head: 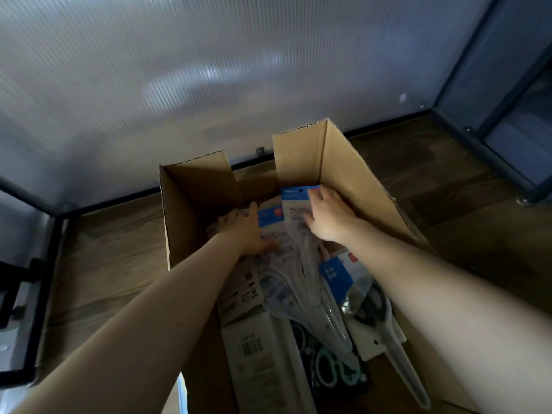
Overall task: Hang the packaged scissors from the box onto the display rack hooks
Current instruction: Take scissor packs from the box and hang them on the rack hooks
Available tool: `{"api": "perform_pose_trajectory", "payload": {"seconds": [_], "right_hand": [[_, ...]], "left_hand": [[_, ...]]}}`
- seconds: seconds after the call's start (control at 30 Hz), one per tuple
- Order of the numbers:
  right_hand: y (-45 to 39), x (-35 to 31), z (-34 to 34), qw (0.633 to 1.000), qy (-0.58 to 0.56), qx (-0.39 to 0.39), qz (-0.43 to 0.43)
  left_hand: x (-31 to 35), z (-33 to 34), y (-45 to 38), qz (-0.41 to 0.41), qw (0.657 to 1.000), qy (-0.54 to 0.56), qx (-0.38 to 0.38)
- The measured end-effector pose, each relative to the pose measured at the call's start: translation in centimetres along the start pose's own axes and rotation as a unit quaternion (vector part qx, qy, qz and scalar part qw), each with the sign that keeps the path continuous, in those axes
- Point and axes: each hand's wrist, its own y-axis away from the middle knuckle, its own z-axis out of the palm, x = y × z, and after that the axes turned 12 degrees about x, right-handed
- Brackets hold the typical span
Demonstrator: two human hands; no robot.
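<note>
Now both arms outstretched into box (pixel 358 186); hands (pixel 248 231) (pixel 328 216) gripping scissor packs (pixel 298 222).

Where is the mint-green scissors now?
In the head view, the mint-green scissors lies low in the cardboard box, near its front, under clear scissors packs.

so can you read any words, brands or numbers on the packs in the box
None can be read.
Blue header cards: print too blurred.
White pack labels: barcodes show, digits too small.
Flat white boxes: barcode and text lines, blurred.
Cardboard box: no print visible.
</note>
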Motion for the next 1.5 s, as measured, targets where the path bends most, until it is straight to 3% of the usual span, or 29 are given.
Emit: {"api": "perform_pose_trajectory", "payload": {"seconds": [0.13,0.27,0.5,0.6,0.7,0.8,0.97,1.2,1.3,1.5], "right_hand": [[-1.5,-0.4,0.5,0.996,-0.066,-0.005,0.066],[-1.5,-0.8,1.4,0.989,-0.104,-0.008,0.107],[-1.0,-1.1,1.1,0.95,-0.229,0.09,0.191],[-0.1,-1.3,-0.3,0.952,-0.217,0.093,0.197],[1.1,-1.5,-2.2,0.956,-0.208,0.099,0.184],[2.4,-1.5,-4.1,0.95,-0.255,0.076,0.163],[4.5,-1.9,-6.1,0.943,-0.289,0.06,0.157],[7.6,-3.4,-8.9,0.925,-0.355,0.043,0.127],[8.2,-3.9,-10.2,0.922,-0.352,0.079,0.14],[8.1,-5.2,-11.1,0.936,-0.324,0.08,0.116]], "left_hand": [[0.1,-0.2,0.2,0.017,0.998,0.01,0.056],[0.6,-0.7,0.6,-0.022,0.988,0.115,0.103],[0.2,-1.4,1.0,-0.116,0.965,0.229,0.061],[0.3,-2.2,1.9,-0.135,0.955,0.258,0.052],[1.2,-3.4,3.0,-0.167,0.915,0.357,0.082],[2.5,-5.3,4.7,-0.182,0.877,0.442,0.058],[4.1,-7.6,7.7,-0.139,0.853,0.502,0.032],[4.9,-10.6,10.8,-0.043,0.824,0.559,0.077],[4.9,-11.5,11.6,-0.028,0.783,0.616,0.081],[4.5,-13.3,12.4,-0.049,0.713,0.696,0.076]]}}
